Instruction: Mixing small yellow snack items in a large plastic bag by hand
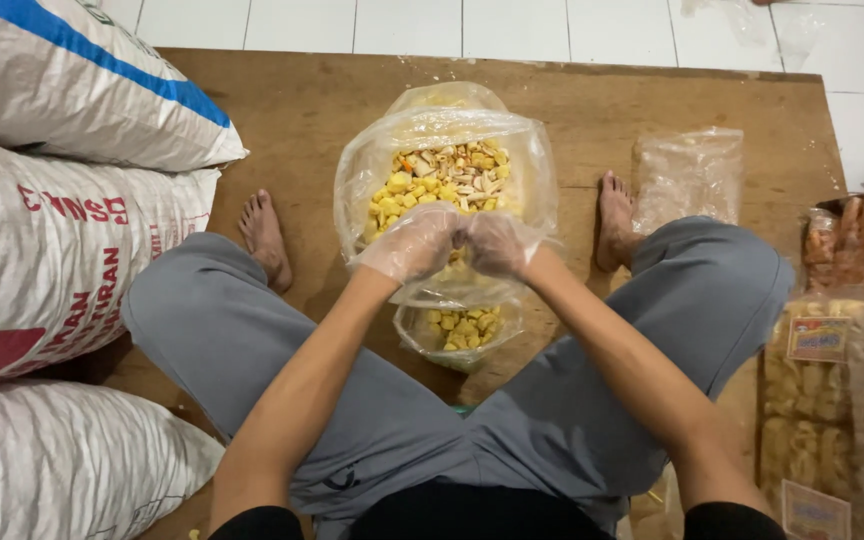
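- Head view: a seated person's left hand point(414, 243), sheathed in a thin clear plastic glove, is clenched on the near rim of a large clear plastic bag of yellow and pale mixed snack pieces point(447, 180), which stands open just beyond both hands.
- The right hand point(495, 243), gloved the same way, touches the left, its fingers curled tight; it appears to pinch the neck of a small clear plastic bag partly filled with yellow snack pieces point(460, 328), which hangs directly beneath the hands, between the knees. How firmly it grips cannot be told through the crumpled film.
- The gloves likely keep bare fingers off the food, and the small bag sits right under the big one's mouth, so pieces have little way to drop.
- The person's grey trousers point(212, 320) spread to either side of the hands, bare feet flat on a brown wooden board point(302, 110) that carries the bags above a white tiled floor point(592, 25).
- Left of the left hand, well apart, lie stacked white woven sacks with red and blue print point(42, 250).
- Right of the right hand, an empty-looking clear plastic bag point(687, 175) lies on the board; farther right, sealed packets of pale and orange crackers with paper labels point(832, 370) are stacked.
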